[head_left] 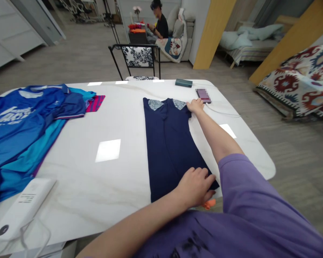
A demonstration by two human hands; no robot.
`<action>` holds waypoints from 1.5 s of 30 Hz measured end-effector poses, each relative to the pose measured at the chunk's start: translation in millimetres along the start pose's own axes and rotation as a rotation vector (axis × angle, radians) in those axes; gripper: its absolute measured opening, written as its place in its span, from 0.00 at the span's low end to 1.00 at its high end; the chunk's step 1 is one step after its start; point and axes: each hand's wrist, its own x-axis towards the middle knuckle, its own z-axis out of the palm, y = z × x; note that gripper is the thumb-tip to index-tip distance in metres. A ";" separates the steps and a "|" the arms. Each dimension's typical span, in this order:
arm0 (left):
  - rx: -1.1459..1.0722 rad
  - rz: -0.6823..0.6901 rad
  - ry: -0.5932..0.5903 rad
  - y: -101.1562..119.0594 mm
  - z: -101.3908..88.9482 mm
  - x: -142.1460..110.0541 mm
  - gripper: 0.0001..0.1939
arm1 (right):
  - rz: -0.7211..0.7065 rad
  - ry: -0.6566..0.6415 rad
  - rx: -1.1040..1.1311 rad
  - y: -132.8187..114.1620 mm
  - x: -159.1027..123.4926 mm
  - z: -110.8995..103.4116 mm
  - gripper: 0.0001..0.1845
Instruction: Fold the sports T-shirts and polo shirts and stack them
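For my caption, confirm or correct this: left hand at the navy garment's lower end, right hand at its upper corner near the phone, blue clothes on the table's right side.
Wrong side: the head view shows blue clothes on the left side of the table. The rest stands: left hand at the lower end of the navy garment, right hand at its upper corner near the phone.

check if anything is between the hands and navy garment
Nothing visible is: the right hand is at the top of the navy garment, the left hand over its bottom. The phone lies beside the right hand, not between.
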 end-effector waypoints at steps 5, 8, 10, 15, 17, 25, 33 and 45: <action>0.056 0.050 -0.085 13.8 27.5 43.0 0.23 | -0.104 -0.076 0.009 20.7 12.7 1.0 0.13; 0.061 0.020 -0.087 16.8 34.2 48.1 0.17 | -0.164 -0.116 0.079 17.2 21.9 1.2 0.15; 0.056 0.003 -0.084 18.9 34.1 48.2 0.15 | -0.185 -0.119 0.123 15.6 26.5 0.9 0.18; -0.052 -0.065 -0.091 22.8 18.8 41.6 0.18 | -0.212 -0.135 0.192 15.8 29.2 -0.2 0.26; -0.117 -0.091 -0.085 20.9 6.7 33.0 0.19 | -0.206 -0.170 0.227 11.2 30.1 -2.2 0.25; -0.538 -0.240 0.098 4.8 -39.7 -39.5 0.16 | -0.362 -0.125 0.189 -84.2 34.4 -17.3 0.22; -0.717 -0.399 0.210 4.3 -50.8 -111.7 0.18 | -0.670 -0.246 -0.032 -213.4 -24.8 19.0 0.22; -0.157 -0.220 0.214 -28.5 -19.1 -129.4 0.35 | -0.757 -0.198 0.059 -148.1 -52.2 30.9 0.28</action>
